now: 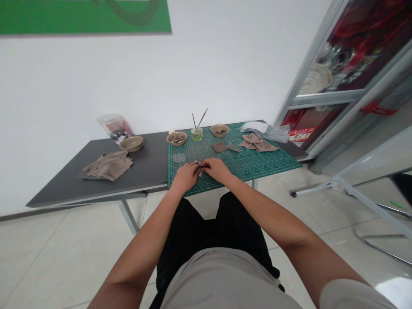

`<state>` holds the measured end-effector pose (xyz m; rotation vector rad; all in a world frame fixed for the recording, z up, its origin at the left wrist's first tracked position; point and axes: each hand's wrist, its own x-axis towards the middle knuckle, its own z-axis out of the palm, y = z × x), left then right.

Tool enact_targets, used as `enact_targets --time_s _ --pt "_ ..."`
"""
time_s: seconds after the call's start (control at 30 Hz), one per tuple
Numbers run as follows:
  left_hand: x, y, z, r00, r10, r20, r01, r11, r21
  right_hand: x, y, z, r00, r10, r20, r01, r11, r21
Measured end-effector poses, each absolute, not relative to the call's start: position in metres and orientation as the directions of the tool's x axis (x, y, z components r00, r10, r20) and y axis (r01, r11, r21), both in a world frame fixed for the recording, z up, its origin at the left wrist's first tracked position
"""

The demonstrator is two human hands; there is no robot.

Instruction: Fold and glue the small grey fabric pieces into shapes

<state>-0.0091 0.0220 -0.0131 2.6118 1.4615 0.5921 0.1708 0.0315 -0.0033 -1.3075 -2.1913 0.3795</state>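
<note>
Close to the front edge of the green cutting mat (267, 169), my left hand (186, 177) and my right hand (217, 169) meet with bent fingers. Both are closed on a small dark piece (202, 166), and a scrap of something white shows around it. My fingers cover most of it, so its kind cannot be made out. Just beyond my left hand lies a small clear square (179, 158). Past my right hand are a brown square of cloth (219, 147) and a small clear bag (233, 147) with something brown in it.
Along the back stand a bowl of dark pieces (177, 138), a glass jar with two brushes (197, 134) and another bowl (219, 131). A crumpled brown cloth (257, 142) and plastic bags (267, 130) lie right. Left are a bowl (131, 143) and a brown cloth (108, 166).
</note>
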Motion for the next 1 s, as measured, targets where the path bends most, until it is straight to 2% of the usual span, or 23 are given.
enact_targets --time_s 0.17,0.37,0.47,0.67,0.9,1.0 --pt "-0.009 0.018 -0.011 0.467 0.834 0.295 0.815 -0.535 0.223 0.174 0.03 0.002 -0.522 0.807 0.277 0.714 0.591 -0.375" --pt "-0.01 0.017 -0.008 0.485 0.833 0.266 0.816 -0.541 0.205 0.165 0.034 -0.004 -0.483 0.814 0.321 0.78 0.567 -0.265" --pt "-0.009 0.017 -0.009 0.473 0.834 0.282 0.823 -0.533 0.197 0.164 0.033 -0.006 -0.49 0.803 0.338 0.78 0.577 -0.241" --pt "-0.008 0.015 -0.008 0.466 0.842 0.271 0.828 -0.523 0.201 0.179 0.032 -0.001 -0.614 0.735 0.287 0.708 0.674 -0.213" --pt "-0.008 0.013 -0.007 0.446 0.858 0.253 0.851 -0.495 0.178 0.174 0.043 0.002 -0.517 0.81 0.275 0.781 0.579 -0.236" --pt "-0.008 0.014 -0.006 0.448 0.859 0.246 0.846 -0.496 0.193 0.173 0.034 0.003 -0.541 0.792 0.284 0.768 0.603 -0.217"
